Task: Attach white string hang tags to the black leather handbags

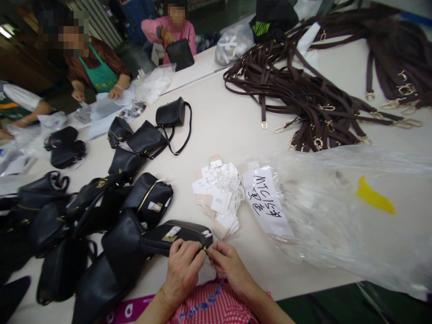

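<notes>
A small black handbag (158,236) with a gold zip and a white-wrapped metal fitting lies at the table's front edge. My left hand (184,265) is closed over its near right end, fingers curled on the leather. At that same end, my right hand (227,265) is pinched beside a small gold fitting (204,247). What sits between its fingertips is too small to make out. Just beyond the hands lies a loose pile of white and beige hang tags (219,200) with white strings.
Several black bags (87,202) crowd the table on the left. Brown straps (303,90) with gold clasps are heaped at the back right. Clear plastic (324,216) with a handwritten paper (268,202) lies on the right. Co-workers (101,72) work across the table.
</notes>
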`<action>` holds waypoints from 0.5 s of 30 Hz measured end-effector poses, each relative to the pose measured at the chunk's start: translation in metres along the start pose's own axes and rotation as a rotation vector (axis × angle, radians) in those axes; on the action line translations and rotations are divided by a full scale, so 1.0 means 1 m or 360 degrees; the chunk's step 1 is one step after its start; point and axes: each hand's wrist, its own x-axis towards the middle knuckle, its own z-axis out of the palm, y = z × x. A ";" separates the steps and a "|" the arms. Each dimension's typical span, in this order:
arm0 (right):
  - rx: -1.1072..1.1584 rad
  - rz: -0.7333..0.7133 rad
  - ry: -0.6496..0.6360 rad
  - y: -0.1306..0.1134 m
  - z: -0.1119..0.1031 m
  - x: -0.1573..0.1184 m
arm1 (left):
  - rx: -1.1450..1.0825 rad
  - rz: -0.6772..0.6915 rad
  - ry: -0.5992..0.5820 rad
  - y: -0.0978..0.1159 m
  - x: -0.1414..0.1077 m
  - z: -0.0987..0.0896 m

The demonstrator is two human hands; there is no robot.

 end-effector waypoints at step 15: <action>0.0256 -0.0034 0.0002 0.007 0.004 0.006 | -0.0055 0.0003 -0.0016 0.000 0.000 0.000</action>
